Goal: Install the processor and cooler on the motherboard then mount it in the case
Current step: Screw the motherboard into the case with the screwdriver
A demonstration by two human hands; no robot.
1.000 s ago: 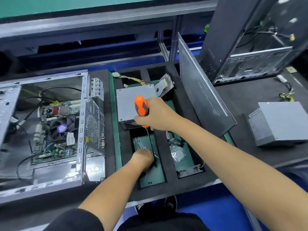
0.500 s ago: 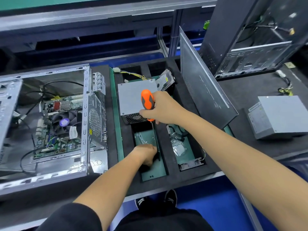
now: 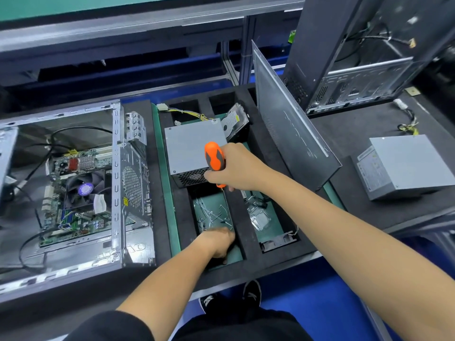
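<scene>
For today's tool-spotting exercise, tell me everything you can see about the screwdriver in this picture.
The screwdriver has a fat orange handle with dark grey grip patches, plastic or rubber by its look, and a thin dark metal shaft. It stands nearly upright, handle up, with the tip pointing down into a green-floored compartment of the black foam tray. The right hand grips the lower handle. Whether the tip touches anything cannot be told.

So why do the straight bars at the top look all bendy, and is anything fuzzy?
Head view: the wide lens bows the metal rail near the top edge; the upright case leans for the same reason. Head view: the left edge of the open case looks smeared, while the orange screwdriver in the right hand stays fairly sharp.
</scene>
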